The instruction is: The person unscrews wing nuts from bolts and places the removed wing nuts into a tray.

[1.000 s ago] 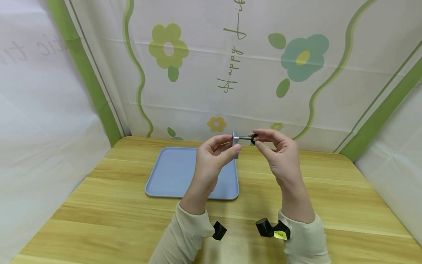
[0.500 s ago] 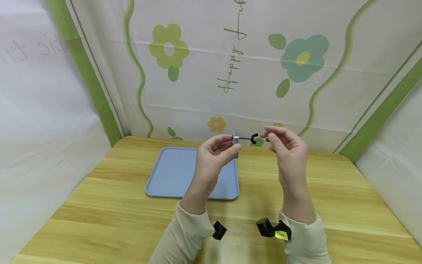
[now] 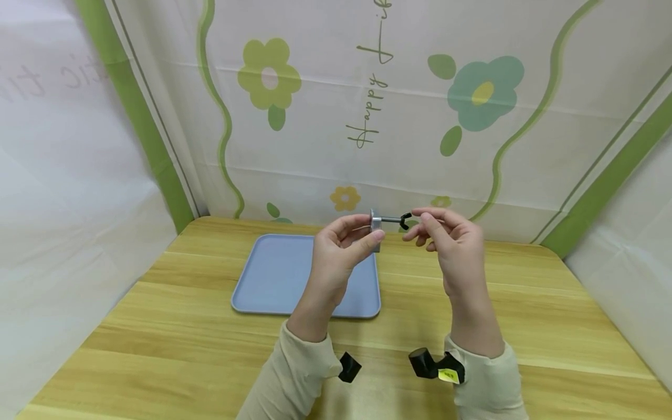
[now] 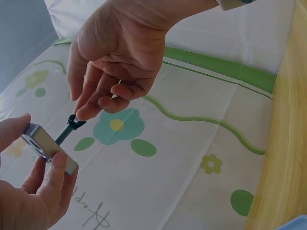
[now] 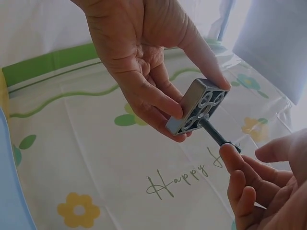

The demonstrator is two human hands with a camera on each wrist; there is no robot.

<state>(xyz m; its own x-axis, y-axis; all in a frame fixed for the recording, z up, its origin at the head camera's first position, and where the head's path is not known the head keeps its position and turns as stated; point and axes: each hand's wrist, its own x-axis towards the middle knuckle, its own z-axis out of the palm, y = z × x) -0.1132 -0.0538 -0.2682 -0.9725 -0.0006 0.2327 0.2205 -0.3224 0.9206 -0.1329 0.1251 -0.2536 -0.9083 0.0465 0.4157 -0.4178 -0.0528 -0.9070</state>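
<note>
My left hand (image 3: 336,248) grips a small silver metal block (image 5: 189,103) between thumb and fingers, up above the table. Round holes show in the block's face in the right wrist view. A threaded wing screw (image 5: 215,132) sticks out of that face, pointing to the right, with a black winged head (image 3: 405,221) on its far end. Beside that head is my right hand (image 3: 459,248), its thumb standing apart from the index finger. In the left wrist view, a right fingertip (image 4: 87,113) is right at the wings.
A blue-grey tray (image 3: 278,274) lies on the wooden table (image 3: 173,326), behind and below the left hand. White cloth (image 3: 315,146) printed with flowers hangs at the table's back edge, with more cloth at both sides. Each wrist wears a black camera mount (image 3: 422,361).
My right hand let go of the screw's winged head and drew back to the right, then came in again beside it. The left hand and block stayed still.
</note>
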